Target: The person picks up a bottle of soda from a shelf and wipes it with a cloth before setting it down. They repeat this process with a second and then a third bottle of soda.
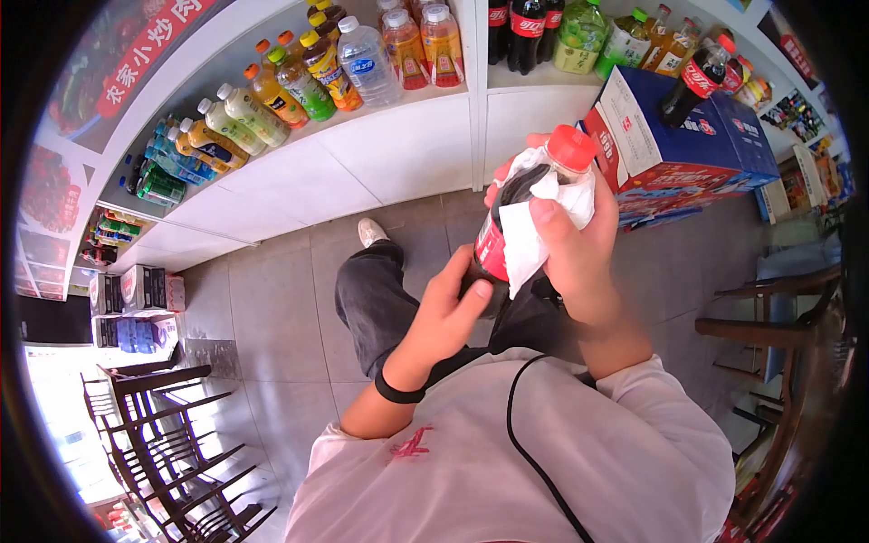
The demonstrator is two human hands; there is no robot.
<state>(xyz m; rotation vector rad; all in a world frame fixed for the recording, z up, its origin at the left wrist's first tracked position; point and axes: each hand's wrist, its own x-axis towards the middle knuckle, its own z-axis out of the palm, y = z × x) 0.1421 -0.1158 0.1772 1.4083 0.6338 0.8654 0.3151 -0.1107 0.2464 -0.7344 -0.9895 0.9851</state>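
A cola bottle (492,246) with a red cap and red label is held tilted in front of my body, its cap pointing up and away. My left hand (445,317) is wrapped round the lower part of the bottle. Higher up, my right hand (579,249) presses a crumpled white tissue (523,242) against the bottle's neck and shoulder, with the thumb on top of the tissue. The tissue and fingers hide part of the label and the dark upper side.
Shelves (398,149) ahead carry rows of drink bottles. At the right, another cola bottle (697,83) stands on stacked blue and red cartons (697,136). Wooden chairs (163,443) are at the lower left, and more wooden furniture (760,330) is at the right. Grey tiles (272,317) cover the floor.
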